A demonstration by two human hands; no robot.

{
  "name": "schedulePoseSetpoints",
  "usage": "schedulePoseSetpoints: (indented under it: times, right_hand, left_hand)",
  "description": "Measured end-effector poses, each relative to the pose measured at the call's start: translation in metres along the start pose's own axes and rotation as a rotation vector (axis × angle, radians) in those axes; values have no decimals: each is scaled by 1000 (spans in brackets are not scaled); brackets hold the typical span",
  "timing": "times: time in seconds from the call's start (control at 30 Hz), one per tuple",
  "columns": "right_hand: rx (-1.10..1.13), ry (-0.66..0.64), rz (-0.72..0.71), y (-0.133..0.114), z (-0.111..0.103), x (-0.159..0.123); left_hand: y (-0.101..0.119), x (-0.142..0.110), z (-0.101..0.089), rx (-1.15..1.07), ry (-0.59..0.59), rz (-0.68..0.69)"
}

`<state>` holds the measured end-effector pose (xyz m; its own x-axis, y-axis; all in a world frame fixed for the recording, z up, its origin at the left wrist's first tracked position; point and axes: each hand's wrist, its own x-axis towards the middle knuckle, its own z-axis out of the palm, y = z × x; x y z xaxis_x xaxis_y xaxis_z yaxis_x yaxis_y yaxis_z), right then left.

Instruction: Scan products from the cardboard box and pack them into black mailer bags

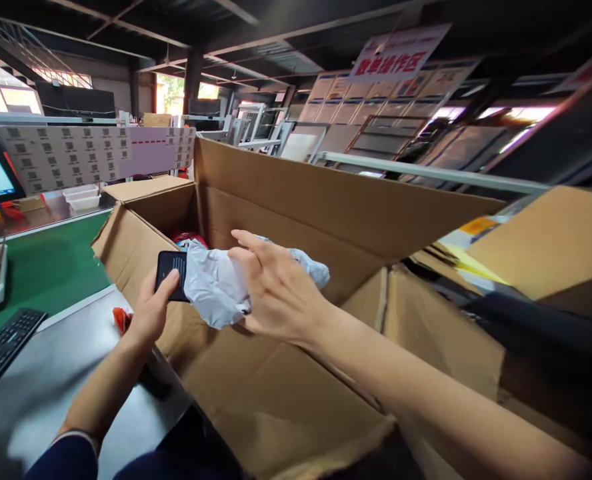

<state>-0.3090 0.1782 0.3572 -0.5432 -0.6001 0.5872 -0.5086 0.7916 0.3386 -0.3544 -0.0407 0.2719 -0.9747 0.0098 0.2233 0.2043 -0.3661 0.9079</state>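
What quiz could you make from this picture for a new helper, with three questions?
1. What does the left hand hold? A) scissors B) a black handheld device C) a roll of tape
2. True or false: the right hand is nearer the grey plastic bag than the black keyboard.
3. What material is the open box made of?

Key: 1 B; 2 true; 3 cardboard.
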Motion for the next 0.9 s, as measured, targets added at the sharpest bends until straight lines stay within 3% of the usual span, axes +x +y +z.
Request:
schedulePoseSetpoints:
  times: [0.07, 0.13, 0.3, 0.37, 0.53, 0.63, 0.83, 0.9]
  right_hand:
    - [-1, -5, -23, -20, 2, 7]
    - [-1, 9, -49, -40, 4, 17]
    - [24, 75, -159, -84, -1, 40]
    - [62, 83, -170, -92, -3, 44]
    - [158, 140, -184, -81, -5, 47]
    - [161, 206, -224, -69, -9, 46]
    - [106, 145, -191, -54, -14, 39]
    - [106, 162, -199, -47, -14, 39]
  left_hand:
    - [-5, -15, -10, 61, 92, 23]
    - [-5, -31, -17, 103, 84, 61]
    - [16, -59, -28, 121, -199, 297]
    - [27, -63, -32, 115, -268, 316]
    - [43, -53, -43, -125, -462, 128]
    - [47, -39, -41, -242, -522, 51]
    - [49, -17, -21, -148, -538, -20]
    - [51, -8, -9, -116, -480, -40]
